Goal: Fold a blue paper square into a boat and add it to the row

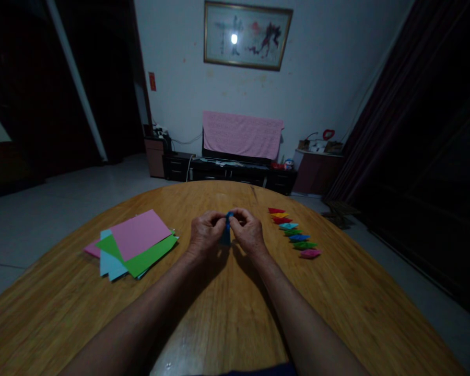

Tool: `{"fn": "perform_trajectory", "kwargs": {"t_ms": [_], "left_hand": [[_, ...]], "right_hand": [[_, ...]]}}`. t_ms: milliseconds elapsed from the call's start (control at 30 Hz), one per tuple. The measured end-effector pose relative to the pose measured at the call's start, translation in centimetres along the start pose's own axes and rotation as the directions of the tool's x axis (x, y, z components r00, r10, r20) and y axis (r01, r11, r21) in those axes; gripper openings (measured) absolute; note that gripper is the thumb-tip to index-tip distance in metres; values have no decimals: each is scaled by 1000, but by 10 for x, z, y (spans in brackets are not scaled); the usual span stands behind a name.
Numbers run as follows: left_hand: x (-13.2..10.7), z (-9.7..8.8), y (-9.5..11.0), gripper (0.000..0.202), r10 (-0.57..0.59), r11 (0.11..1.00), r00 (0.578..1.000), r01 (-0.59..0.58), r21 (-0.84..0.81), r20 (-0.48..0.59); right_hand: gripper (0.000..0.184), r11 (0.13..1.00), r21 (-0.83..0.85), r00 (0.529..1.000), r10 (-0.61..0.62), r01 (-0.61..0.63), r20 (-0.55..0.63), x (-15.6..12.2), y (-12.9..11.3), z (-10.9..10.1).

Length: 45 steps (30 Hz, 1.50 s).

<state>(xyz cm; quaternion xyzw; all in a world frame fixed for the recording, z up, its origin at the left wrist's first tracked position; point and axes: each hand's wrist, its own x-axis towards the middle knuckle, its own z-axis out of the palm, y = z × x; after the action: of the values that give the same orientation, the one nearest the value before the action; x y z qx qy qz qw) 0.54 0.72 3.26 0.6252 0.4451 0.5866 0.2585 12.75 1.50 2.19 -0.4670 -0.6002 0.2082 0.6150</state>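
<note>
Blue paper (pixel 225 239) is held over the middle of the round wooden desk (pixel 344 303), its upper end pinched by the fingers of both the left hand (pixel 206 232) and the right hand (pixel 249 232), closed narrowly and near each other. At nine o'clock from it, a fanned pile of coloured sheets (pixel 113 265) is topped by a pink sheet (pixel 141 233). At three o'clock, eight small folded paper pieces (pixel 300 238) are set in a slanting row. At twelve o'clock, beyond the desk, a pink cloth (pixel 241 136) is seen.
</note>
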Motion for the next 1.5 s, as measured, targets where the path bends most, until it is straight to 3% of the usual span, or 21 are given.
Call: {"fn": "perform_trajectory", "kwargs": {"t_ms": [167, 400, 767, 1167, 1500], "left_hand": [[1, 4, 0, 11, -174, 961, 984, 175, -215, 21], [5, 1, 3, 16, -332, 873, 939, 342, -349, 89], [6, 1, 9, 20, -367, 839, 924, 377, -392, 102], [4, 0, 10, 18, -362, 854, 930, 361, -374, 70], [3, 3, -3, 20, -319, 867, 946, 315, -385, 57]], "right_hand": [[17, 1000, -7, 1000, 4, -4, -3, 0, 0, 1], [18, 999, 37, 999, 23, -25, 41, -1, -1, 2], [18, 991, 91, 990, 85, -95, 114, -1, -3, 2], [17, 993, 69, 991, 90, -97, 102, -2, -6, 1], [16, 994, 35, 991, 100, -103, 90, -2, -7, 1]]}}
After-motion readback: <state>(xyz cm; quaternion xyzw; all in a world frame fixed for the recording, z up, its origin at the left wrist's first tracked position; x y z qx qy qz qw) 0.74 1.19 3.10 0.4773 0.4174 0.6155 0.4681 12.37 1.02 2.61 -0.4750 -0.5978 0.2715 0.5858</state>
